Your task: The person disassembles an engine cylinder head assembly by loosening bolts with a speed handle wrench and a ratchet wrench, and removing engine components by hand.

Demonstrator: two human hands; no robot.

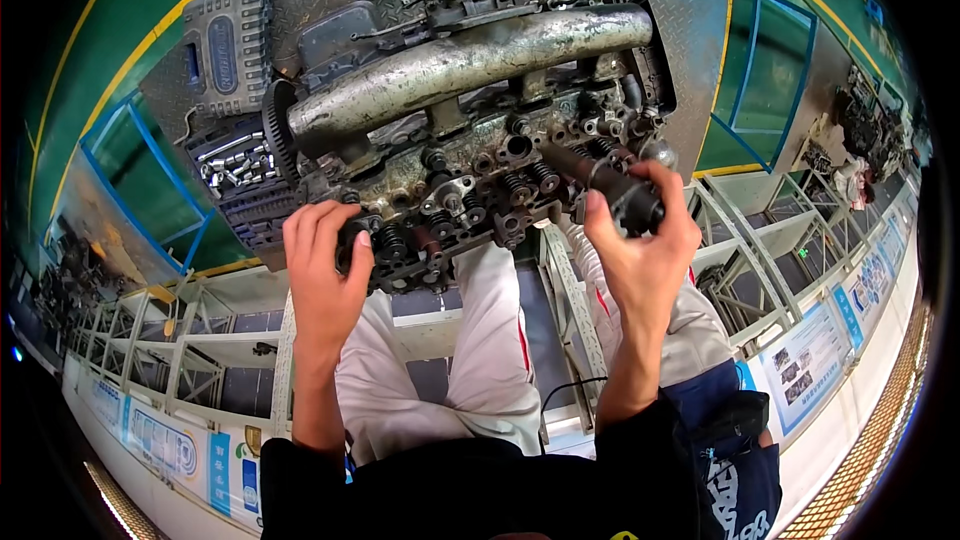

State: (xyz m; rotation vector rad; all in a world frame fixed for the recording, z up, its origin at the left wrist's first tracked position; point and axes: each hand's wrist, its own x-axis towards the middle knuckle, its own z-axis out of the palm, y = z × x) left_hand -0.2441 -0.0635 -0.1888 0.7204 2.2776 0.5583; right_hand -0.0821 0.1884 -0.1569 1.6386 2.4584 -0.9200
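A greasy engine cylinder head with exposed valve springs and a thick silver manifold pipe lies on the bench before me. My right hand is closed round a dark cylindrical tool above the near right part of the head. The tool tilts, its narrower end pointing toward the far left; whether it touches the head cannot be told. My left hand grips the head's near left corner, beside the end valve spring, fingers over the edge and thumb apart. Part of that corner is hidden behind the fingers.
Left of the engine lie a closed grey tool case and an open socket set. The bench has a dark chequer-plate top. A person in light trousers and navy clothing is close at my right. Other parts lie farther right.
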